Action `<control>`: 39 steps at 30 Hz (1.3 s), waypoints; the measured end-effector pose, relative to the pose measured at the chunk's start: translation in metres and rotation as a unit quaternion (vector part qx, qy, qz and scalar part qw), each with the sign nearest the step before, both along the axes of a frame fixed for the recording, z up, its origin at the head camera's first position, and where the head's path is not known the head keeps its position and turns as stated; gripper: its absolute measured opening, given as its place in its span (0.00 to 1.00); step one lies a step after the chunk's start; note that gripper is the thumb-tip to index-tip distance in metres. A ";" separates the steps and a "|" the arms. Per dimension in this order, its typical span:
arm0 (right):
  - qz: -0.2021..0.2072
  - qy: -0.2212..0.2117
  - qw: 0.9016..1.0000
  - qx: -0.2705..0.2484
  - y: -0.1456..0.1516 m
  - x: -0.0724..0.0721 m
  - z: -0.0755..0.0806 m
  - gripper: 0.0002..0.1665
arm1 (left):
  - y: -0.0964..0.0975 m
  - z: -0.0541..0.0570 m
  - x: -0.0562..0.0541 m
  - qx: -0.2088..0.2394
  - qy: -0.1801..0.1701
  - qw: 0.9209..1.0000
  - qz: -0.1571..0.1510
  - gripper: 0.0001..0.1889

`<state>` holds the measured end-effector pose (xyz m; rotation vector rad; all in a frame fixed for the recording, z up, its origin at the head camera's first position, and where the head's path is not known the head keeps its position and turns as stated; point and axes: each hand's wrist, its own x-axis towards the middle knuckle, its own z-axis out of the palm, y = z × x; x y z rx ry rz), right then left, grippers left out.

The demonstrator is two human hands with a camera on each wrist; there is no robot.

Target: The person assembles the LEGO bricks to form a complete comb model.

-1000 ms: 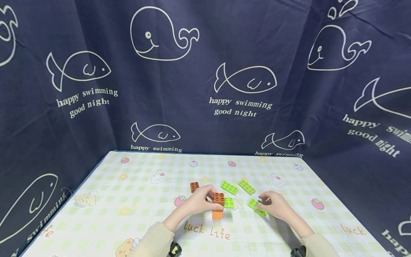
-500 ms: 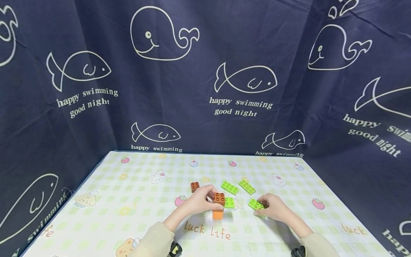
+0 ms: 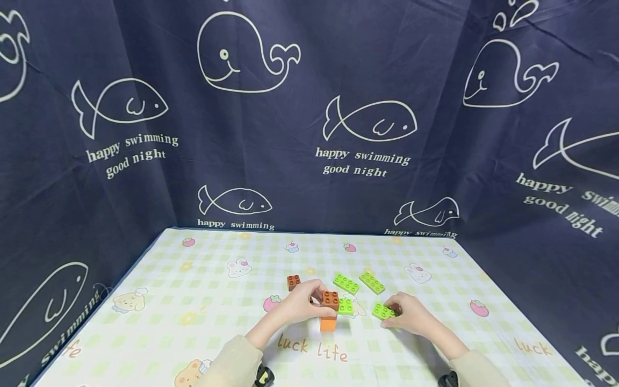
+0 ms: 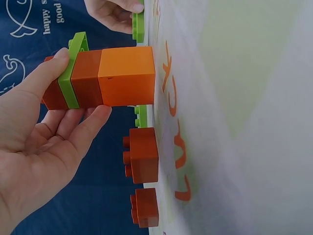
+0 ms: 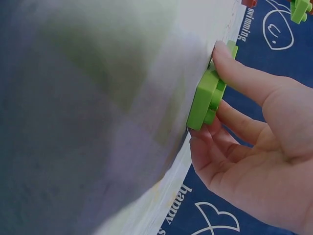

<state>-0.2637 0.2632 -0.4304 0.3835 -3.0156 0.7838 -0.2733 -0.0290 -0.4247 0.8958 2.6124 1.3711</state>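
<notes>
My left hand (image 3: 304, 302) holds an upright stack of toy building bricks between thumb and fingers. From the bottom, the stack has an orange brick (image 4: 127, 76), a brown brick (image 4: 87, 78), a thin green plate (image 4: 69, 85) that juts out to the right, and a brown brick (image 3: 330, 299) on top. To the right of it, my right hand (image 3: 411, 313) pinches a flat green eight-stud-style brick (image 3: 383, 310) by its ends near the tabletop. In the right wrist view, the thumb and fingers grip this green brick (image 5: 203, 100), whose far part is hidden by the thumb.
Two more flat green bricks lie behind the hands, a left one (image 3: 346, 282) and a right one (image 3: 372, 282). Past my left hand stands a small brown brick (image 3: 293, 282); the left wrist view shows another brown brick (image 4: 144, 155) near it. A patterned cloth (image 3: 217, 322) covers the table.
My right hand has lowered its fingers round the flat green brick and taken hold of it. The brick has shifted slightly left and turned a little. My left hand and the stack stay put.
</notes>
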 end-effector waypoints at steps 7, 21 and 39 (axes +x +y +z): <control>0.002 0.003 1.000 0.003 0.000 -0.001 -0.002 0.26 | 0.000 -0.001 0.000 0.001 -0.001 1.000 0.001 0.16; 0.000 0.033 0.999 0.010 -0.001 -0.003 0.000 0.28 | -0.001 0.000 0.001 -0.002 -0.004 1.000 0.007 0.16; 0.020 0.095 0.995 -0.006 -0.008 -0.004 0.017 0.24 | -0.002 -0.001 0.000 0.002 -0.002 1.000 0.004 0.17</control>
